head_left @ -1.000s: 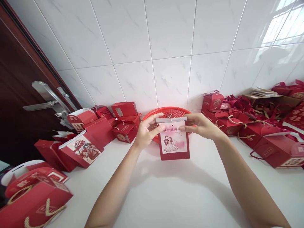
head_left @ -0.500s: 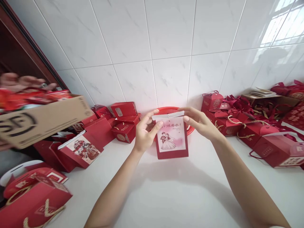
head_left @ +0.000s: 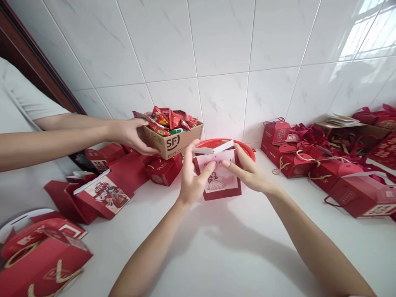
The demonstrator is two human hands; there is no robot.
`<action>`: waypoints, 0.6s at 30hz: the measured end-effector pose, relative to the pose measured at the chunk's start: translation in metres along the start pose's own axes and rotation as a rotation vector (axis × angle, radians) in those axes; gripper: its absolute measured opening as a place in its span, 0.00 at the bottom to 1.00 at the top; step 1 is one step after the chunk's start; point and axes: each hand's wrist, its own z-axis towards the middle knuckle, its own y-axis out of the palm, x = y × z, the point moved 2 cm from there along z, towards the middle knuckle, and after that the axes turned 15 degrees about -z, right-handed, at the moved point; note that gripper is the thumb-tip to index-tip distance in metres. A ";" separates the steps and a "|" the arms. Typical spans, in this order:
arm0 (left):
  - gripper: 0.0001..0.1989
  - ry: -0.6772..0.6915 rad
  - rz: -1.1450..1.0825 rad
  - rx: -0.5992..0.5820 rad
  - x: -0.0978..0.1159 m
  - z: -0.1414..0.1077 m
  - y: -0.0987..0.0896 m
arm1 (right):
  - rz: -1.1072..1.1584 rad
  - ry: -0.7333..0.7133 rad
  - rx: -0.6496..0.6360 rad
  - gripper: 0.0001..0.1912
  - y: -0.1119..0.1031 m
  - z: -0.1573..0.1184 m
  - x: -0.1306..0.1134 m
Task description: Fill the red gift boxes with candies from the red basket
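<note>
Between my two hands stands a small red gift box (head_left: 221, 195) with a pink-white panel showing a couple in wedding dress. White flaps (head_left: 228, 146) stick up at its top, partly folded inward. My left hand (head_left: 192, 177) grips its left side, thumb on the front panel. On the other side my right hand (head_left: 254, 173) holds the upper right edge, its thumb also pressed on the front. The fingers behind the box are hidden. A red plastic basket (head_left: 252, 153) sits behind it against the wall, mostly covered by the box and hands.
A co-worker's hands (head_left: 131, 134) hold a cardboard carton (head_left: 185, 140) of red snack packets (head_left: 173, 119) above red boxes at left. Red boxes with rope handles (head_left: 46, 264) stand at near left. More red boxes (head_left: 297, 165) and ribbons (head_left: 305, 134) line the right. A tiled wall (head_left: 222, 37) closes the back.
The co-worker's carton has moved right and back, close to the basket. My thumbs have shifted onto the front panel, and the box's top flaps have bent inward.
</note>
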 end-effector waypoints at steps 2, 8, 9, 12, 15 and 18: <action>0.32 -0.006 -0.036 0.030 -0.001 0.002 0.000 | 0.069 -0.009 0.034 0.24 -0.003 0.002 0.003; 0.29 -0.070 -0.100 0.048 0.000 0.007 -0.003 | 0.205 0.061 0.101 0.20 -0.007 0.003 0.005; 0.28 -0.097 -0.112 0.015 0.001 0.009 -0.005 | 0.219 0.072 0.091 0.19 -0.008 0.002 0.005; 0.26 -0.177 -0.116 -0.085 0.002 0.013 -0.008 | 0.232 0.100 0.070 0.20 -0.011 0.002 0.006; 0.24 -0.188 -0.082 -0.097 0.002 0.014 -0.010 | 0.205 0.118 0.081 0.21 -0.011 0.003 0.008; 0.21 -0.181 -0.072 -0.080 0.001 0.013 -0.009 | 0.192 0.136 0.087 0.23 -0.009 0.004 0.010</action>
